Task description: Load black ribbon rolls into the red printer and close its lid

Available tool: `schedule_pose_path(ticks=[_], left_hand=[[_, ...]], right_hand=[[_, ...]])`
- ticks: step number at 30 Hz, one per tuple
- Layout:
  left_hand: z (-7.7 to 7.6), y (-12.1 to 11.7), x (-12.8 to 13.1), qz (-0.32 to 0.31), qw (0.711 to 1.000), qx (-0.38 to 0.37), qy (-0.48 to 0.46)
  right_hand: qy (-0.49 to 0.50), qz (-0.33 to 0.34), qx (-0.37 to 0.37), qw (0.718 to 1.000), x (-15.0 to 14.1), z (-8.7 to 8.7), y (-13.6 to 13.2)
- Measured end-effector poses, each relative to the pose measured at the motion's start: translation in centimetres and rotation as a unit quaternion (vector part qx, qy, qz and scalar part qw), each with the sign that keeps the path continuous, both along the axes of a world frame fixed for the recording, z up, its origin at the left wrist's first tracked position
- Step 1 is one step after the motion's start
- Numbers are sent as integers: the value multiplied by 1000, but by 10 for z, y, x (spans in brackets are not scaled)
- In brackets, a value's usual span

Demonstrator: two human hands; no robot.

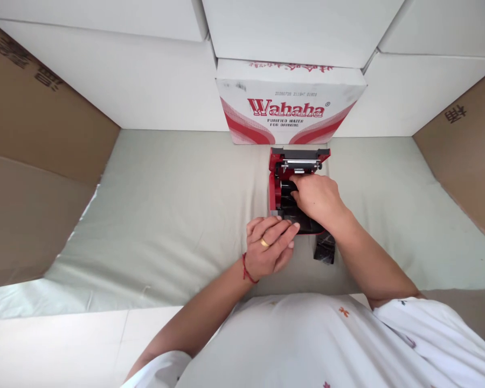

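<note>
A small red and black printer (272, 193) stands on the cloth with its lid (301, 153) raised. A metal bar and a black roller show under the lid. My right hand (317, 196) reaches into the printer from the right. Its thumb and fingers close on a shiny black roll (288, 187) in the bay; the fingertips are partly hidden. At the front left corner, my left hand (271, 242) grips the printer's edge, fingers bent over the rim. A shiny black strip (324, 249) lies by the front right corner, partly behind my right forearm.
Directly behind the printer stands a white and red Wahaha water carton (291, 108). White boxes (165, 81) form a wall at the back. Brown cardboard panels flank the left (44, 161) and right (464, 156). A pale green cloth (178, 205) covers the table.
</note>
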State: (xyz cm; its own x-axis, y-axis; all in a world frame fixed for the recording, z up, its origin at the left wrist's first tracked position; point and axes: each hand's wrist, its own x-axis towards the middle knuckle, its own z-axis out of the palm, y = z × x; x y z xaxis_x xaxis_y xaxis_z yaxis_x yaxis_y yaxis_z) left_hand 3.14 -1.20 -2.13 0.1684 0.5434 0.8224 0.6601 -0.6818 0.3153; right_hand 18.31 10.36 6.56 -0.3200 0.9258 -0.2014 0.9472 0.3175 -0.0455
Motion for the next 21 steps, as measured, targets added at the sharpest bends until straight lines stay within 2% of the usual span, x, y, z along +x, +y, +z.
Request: schedule_pose_path(ticks=[3,6,8,10,12,13,17,21], left_hand=[[3,1,1,2,1000,-4,27],[4,0,0,3,999,-5,41],[3,0,0,2,999,-3,50],[3,-1,1,5,998,-2,61],[3,-1,2,9,997,-5,73],[2,-1,2,11,997,-7,77],[1,-2,5,10,997,-6,75],[2,-3,7,25,997,3,72]], right_hand=[[19,12,-7,1000,3,6,-3],[154,55,-14,986,14,20,-11],[280,72,52,956,22,28,-13],[332,69,169,925,29,30,-8],[310,75,258,912,34,27,2],[291,86,274,913,35,23,7],[256,131,240,927,43,14,6],[255,161,204,931,53,15,-27]])
